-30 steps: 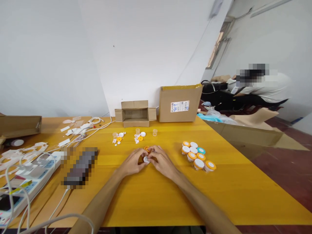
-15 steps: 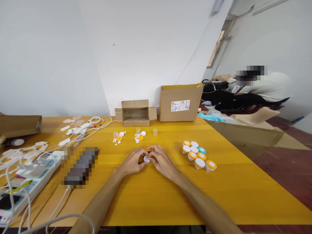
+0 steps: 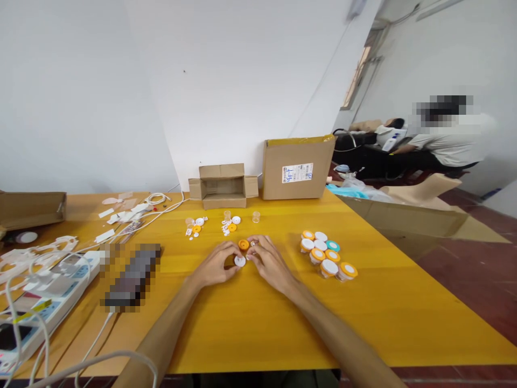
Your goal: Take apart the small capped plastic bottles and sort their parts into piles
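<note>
Between the thumb and fingers of my left hand (image 3: pixel 218 265) is a small round white plastic cap (image 3: pixel 239 262), held just above the table. My right hand (image 3: pixel 269 263) is close beside it, thumb and fingertips pinched together; whatever is in that pinch is too small to make out. Just beyond the fingertips lies an orange ring-shaped lid (image 3: pixel 243 245). A small white piece with dark or red marks (image 3: pixel 253 244) shows by the right fingers. Farther back stand two groups of parts, each with a clear cup (image 3: pixel 227 216), a white cap (image 3: pixel 236 220) and an orange lid (image 3: pixel 232 228).
Several lidded clear jars (image 3: pixel 329 268) cluster on the right. A lone clear cup (image 3: pixel 256 217) stands near an open carton (image 3: pixel 223 188) and a closed box (image 3: pixel 297 168). A phone (image 3: pixel 133 277), power strip (image 3: pixel 60 302) and cables lie left. A person sits at far right.
My hands have parted slightly; the white cap stays with the left hand and now shows its round face. The right fingers have drawn back a little, uncovering more of the orange lid.
</note>
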### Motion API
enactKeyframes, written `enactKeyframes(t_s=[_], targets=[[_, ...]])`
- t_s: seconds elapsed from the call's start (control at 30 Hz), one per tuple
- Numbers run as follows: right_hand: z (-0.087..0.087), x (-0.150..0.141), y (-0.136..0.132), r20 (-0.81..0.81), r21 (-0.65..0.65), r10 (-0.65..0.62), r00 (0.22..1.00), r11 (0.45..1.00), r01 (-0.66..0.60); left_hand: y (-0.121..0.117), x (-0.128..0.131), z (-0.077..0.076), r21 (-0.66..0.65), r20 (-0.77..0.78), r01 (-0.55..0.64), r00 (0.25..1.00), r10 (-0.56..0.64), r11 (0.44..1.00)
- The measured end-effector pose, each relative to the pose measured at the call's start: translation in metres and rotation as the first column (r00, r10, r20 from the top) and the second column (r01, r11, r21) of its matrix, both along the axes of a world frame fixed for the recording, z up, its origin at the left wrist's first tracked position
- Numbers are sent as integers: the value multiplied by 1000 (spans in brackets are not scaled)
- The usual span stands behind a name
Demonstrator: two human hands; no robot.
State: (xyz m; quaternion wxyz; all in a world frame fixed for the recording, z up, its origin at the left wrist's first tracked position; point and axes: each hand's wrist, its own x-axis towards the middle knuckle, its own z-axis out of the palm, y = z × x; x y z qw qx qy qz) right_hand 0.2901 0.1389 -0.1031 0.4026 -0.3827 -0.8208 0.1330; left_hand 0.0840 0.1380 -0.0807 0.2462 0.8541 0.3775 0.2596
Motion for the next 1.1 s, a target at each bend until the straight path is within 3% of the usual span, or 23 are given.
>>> enactKeyframes(t_s=[0.33,0.87,1.1], targets=[[-1,-1,-2,59,29,47,997,998,-49,1,9,-3,-13,54,-48,997,48,999],[-10,-14,6,120,102,26,992,994,-39,3,0,-4,-92,81,-53,995,61,994],[-4,-13,-2,106,118,22,994,992,-35,3,1,-8,-90,120,-32,992,42,995]])
